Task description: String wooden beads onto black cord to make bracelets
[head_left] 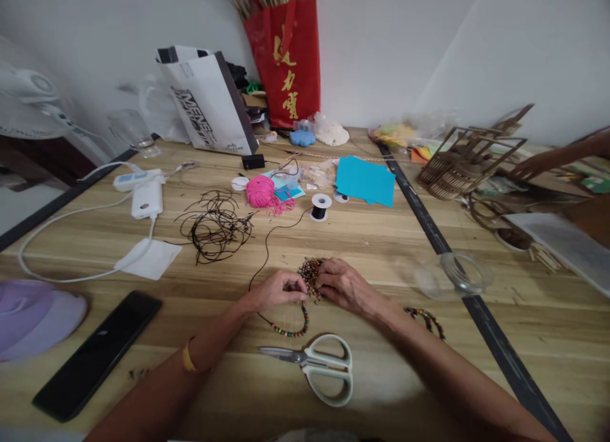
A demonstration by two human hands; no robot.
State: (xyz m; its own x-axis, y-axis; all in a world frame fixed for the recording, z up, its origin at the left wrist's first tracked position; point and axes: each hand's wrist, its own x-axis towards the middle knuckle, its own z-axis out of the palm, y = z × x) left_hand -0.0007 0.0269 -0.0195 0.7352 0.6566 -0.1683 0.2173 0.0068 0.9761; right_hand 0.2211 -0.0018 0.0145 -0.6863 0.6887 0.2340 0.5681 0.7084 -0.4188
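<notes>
My left hand (280, 289) pinches the end of a black cord, from which a partly beaded strand (291, 333) of many-coloured beads curves below it. The cord (267, 239) runs back to a white spool of black thread (321, 208). My right hand (345, 284) has its fingers bent down into a pile of small beads (311, 268), its fingertips partly hidden. Whether a bead is between them I cannot make out. Closer to me lie scissors with pale handles (328, 369), blades to the left. A beaded bracelet (429, 318) rests by my right forearm.
A black phone (98, 356) and purple cap (40, 318) lie left, near a tangle of black cord (216, 229). Pink yarn (260, 191), blue sheets (366, 180) and bags stand or lie behind. At right are a clear round container (464, 274), a bamboo basket (457, 169) and another person's hand (531, 166).
</notes>
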